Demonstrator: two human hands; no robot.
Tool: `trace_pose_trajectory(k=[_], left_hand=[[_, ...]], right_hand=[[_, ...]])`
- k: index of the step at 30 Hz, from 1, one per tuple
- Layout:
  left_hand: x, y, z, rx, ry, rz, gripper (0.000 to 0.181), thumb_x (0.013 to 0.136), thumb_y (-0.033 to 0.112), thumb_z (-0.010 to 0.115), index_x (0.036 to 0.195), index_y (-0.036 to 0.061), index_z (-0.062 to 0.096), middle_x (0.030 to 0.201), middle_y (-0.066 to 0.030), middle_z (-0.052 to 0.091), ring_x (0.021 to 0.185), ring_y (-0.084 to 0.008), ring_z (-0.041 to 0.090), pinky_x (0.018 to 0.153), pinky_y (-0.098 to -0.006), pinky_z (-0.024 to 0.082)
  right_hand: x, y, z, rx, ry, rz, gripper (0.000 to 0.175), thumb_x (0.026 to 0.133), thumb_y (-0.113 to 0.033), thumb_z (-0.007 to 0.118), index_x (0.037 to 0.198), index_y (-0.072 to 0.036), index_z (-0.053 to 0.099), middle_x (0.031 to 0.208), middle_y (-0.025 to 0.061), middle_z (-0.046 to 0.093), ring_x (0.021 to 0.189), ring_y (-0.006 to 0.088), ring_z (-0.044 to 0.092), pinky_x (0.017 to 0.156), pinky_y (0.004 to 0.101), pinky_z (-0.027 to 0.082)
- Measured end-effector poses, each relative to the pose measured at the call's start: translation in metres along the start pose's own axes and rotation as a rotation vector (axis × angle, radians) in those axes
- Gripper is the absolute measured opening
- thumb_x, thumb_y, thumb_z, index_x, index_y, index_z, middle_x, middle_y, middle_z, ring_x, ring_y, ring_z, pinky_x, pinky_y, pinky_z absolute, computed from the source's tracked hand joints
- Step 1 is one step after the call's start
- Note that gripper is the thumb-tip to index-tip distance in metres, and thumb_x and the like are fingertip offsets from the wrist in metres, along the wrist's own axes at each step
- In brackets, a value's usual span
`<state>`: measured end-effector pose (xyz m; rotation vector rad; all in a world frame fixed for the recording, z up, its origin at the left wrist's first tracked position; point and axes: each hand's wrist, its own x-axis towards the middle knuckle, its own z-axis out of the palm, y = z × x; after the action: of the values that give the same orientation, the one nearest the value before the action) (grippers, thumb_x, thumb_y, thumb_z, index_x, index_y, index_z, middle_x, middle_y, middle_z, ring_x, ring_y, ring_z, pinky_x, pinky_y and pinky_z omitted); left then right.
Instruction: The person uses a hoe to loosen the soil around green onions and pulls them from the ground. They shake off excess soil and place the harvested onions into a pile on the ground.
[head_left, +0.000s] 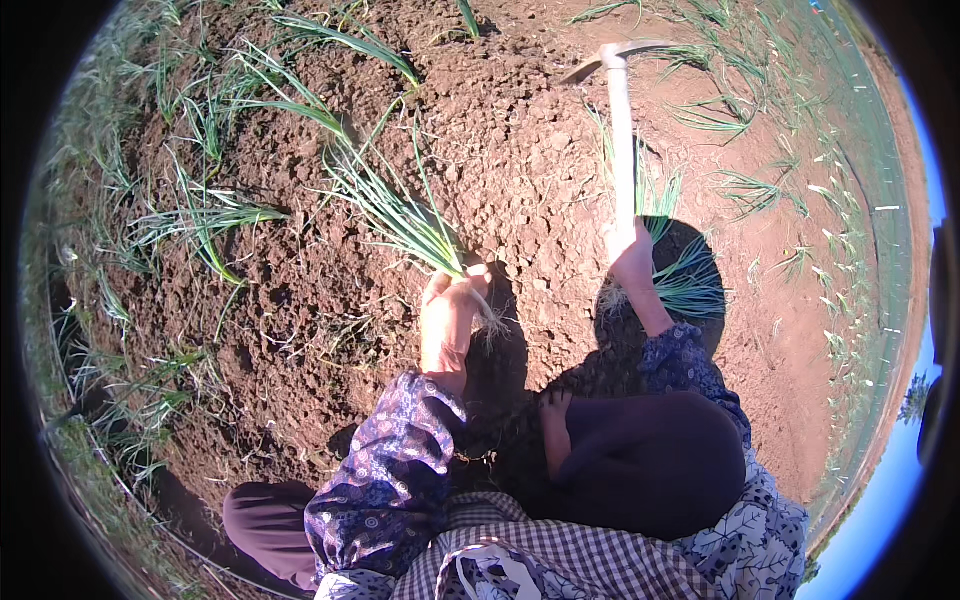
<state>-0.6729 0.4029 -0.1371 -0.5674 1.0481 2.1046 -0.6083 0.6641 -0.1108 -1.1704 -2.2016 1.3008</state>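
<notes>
My left hand (450, 315) is closed around the base of a bunch of green onion seedlings (409, 217). Their leaves fan out up and to the left, and pale roots hang beside my fingers. With my right hand (634, 259) I grip the pale handle of a hoe (622, 135). Its metal head (611, 56) is at the far end, close to the soil. More green seedlings (690, 281) lie beside and beyond my right hand, partly in shadow. Some leaves also show behind the handle.
Broken brown soil (540, 172) spreads before me. Rows of planted seedlings (199, 217) stand on the left, and loose bunches (754, 191) lie on the right. My bent knee (652, 457) and bare foot (555, 427) are near the right arm. A green field (885, 247) borders the far right.
</notes>
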Motion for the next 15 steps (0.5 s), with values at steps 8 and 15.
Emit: trace_pose_trajectory(k=[8,15], left_hand=[[0.002,0.007,0.008,-0.042,-0.18,-0.001,0.033,0.088,-0.007,0.044,0.121,-0.0016,0.048,0.11,-0.0181,0.062,0.107,-0.0334,0.059,0.096,-0.0419,0.047],[-0.004,0.002,0.037,-0.143,-0.245,0.019,0.026,0.09,-0.003,0.051,0.116,-0.0014,0.048,0.11,-0.0166,0.061,0.103,-0.0271,0.061,0.092,-0.0345,0.049]], right_hand=[[-0.028,0.022,-0.012,-0.48,-0.009,-0.423,0.029,0.08,-0.019,0.07,0.097,0.001,0.058,0.085,0.0174,0.059,0.07,0.0305,0.061,0.063,0.036,0.048],[-0.092,-0.038,0.013,0.013,-0.769,-0.171,0.026,0.082,-0.015,0.07,0.1,0.002,0.063,0.084,0.0089,0.063,0.073,0.0122,0.062,0.064,0.0275,0.048]])
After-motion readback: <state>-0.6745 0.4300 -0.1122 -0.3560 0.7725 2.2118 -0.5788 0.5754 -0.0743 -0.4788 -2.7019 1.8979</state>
